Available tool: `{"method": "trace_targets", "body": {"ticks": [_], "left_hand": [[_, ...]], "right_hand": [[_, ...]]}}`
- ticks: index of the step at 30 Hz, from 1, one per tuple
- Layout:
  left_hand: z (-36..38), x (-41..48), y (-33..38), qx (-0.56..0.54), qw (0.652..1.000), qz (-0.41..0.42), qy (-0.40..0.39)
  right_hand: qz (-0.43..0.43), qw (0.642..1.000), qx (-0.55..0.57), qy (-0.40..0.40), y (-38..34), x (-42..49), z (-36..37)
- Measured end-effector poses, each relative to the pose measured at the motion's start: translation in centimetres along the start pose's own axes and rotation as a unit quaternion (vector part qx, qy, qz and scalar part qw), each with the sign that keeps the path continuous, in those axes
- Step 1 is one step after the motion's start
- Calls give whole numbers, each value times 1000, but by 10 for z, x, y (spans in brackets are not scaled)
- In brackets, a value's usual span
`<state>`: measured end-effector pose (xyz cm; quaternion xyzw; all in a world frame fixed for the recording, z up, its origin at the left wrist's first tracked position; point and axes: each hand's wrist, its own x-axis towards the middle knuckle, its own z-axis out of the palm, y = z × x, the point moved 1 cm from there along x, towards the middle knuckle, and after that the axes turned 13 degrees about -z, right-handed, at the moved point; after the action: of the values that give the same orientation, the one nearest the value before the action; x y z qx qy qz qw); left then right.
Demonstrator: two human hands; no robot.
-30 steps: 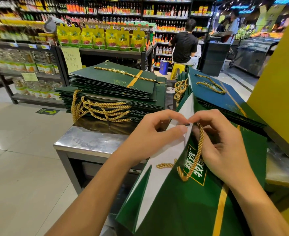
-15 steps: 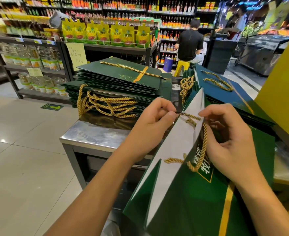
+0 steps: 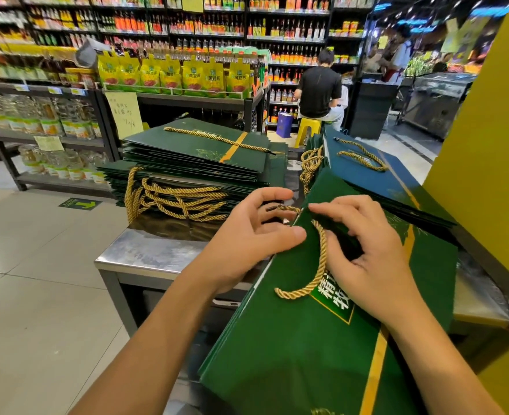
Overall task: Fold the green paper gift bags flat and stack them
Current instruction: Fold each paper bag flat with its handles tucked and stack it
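While the green gift bag (image 3: pixel 292 348) lay flattened and tilted over the near edge of the steel table (image 3: pixel 145 250), both hands pressed its top edge. The left hand (image 3: pixel 247 244) curled half-open, thumb on the bag, beside a gold rope handle (image 3: pixel 313 274). The right hand (image 3: pixel 367 259) rested loosely spread on the bag, gripping nothing. A stack of folded bags (image 3: pixel 193 163) sat beyond the bag.
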<state>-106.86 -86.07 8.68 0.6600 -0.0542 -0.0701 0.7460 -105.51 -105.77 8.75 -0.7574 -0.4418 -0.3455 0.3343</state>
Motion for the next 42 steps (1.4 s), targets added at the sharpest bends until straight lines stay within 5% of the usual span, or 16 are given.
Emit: {"method": "trace_targets", "body": {"ticks": [8, 16, 21, 26, 33, 42], "left_hand": [[8, -4, 12, 0, 995, -103, -16], [6, -30, 21, 67, 985, -159, -20], [-15, -50, 26, 25, 994, -101, 43], [-27, -58, 52, 4, 993, -40, 114], [-15, -60, 100, 26, 978, 62, 197], [-7, -56, 146, 73, 936, 224, 260]], "right_hand": [[6, 999, -36, 6, 1, 0, 1], [87, 992, -58, -73, -10, -7, -23], [216, 972, -93, 7, -14, -20, -64], [314, 945, 25, 86, -18, -10, -84], [317, 919, 184, 142, -32, 32, -100], [256, 904, 244, 239, -35, 72, -120]]}}
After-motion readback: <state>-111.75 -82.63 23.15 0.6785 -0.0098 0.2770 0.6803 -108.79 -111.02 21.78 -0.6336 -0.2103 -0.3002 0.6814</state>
